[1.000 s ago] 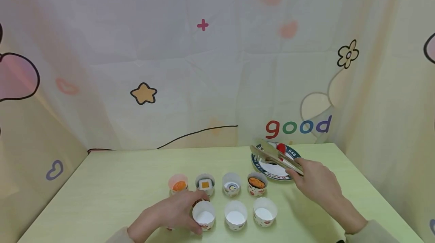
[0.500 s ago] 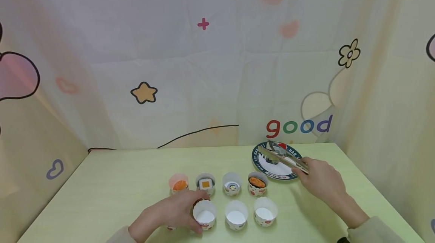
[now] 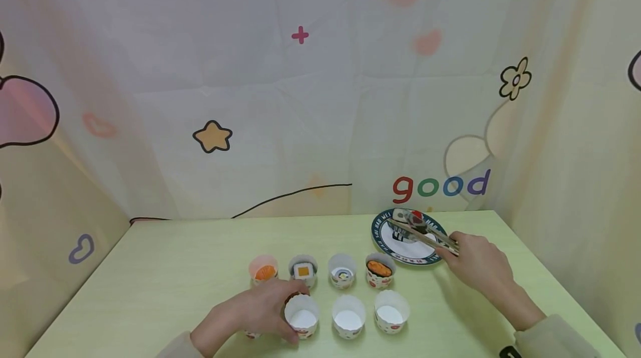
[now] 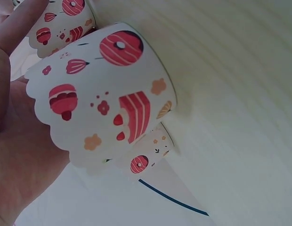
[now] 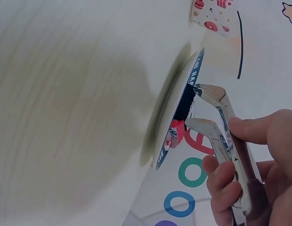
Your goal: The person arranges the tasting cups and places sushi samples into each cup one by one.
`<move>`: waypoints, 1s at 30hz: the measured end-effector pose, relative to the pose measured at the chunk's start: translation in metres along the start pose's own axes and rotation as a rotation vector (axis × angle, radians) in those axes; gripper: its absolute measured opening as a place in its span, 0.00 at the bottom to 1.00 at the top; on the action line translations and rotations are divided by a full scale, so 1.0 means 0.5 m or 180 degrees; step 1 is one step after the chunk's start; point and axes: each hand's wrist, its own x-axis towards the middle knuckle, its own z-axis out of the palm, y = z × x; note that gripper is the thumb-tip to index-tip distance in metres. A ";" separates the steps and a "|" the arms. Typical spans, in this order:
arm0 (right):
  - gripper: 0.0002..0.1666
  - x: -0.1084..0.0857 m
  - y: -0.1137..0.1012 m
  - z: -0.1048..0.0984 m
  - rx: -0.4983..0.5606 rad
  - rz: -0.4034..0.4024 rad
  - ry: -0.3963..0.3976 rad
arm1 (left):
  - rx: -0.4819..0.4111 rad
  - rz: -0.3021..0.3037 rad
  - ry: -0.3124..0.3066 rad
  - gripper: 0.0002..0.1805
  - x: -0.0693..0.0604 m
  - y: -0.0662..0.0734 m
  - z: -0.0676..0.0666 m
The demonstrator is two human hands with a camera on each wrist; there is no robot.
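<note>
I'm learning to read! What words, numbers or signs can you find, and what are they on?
"good": cloth backdrop.
"+": same backdrop.
"HAO WEI": plate rim.
Too small to read: the plate's other lettering.
Cut off: white mark on black item beside right sleeve.

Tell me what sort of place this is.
Probably a makeshift tabletop booth rather than an ordinary kitchen: cartoon-printed cloth hangs behind and beside a pale table, set with two rows of paper cups.
</note>
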 end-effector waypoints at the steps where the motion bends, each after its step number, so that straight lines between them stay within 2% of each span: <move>1: 0.22 0.001 0.001 0.000 -0.0005 -0.0001 -0.0005 | 0.0000 0.0001 -0.0001 0.34 0.000 0.000 0.000; 30: 0.17 0.003 0.009 0.008 -0.0172 -0.0154 -0.0060 | 0.0075 -0.0003 0.0015 0.35 0.002 -0.004 0.001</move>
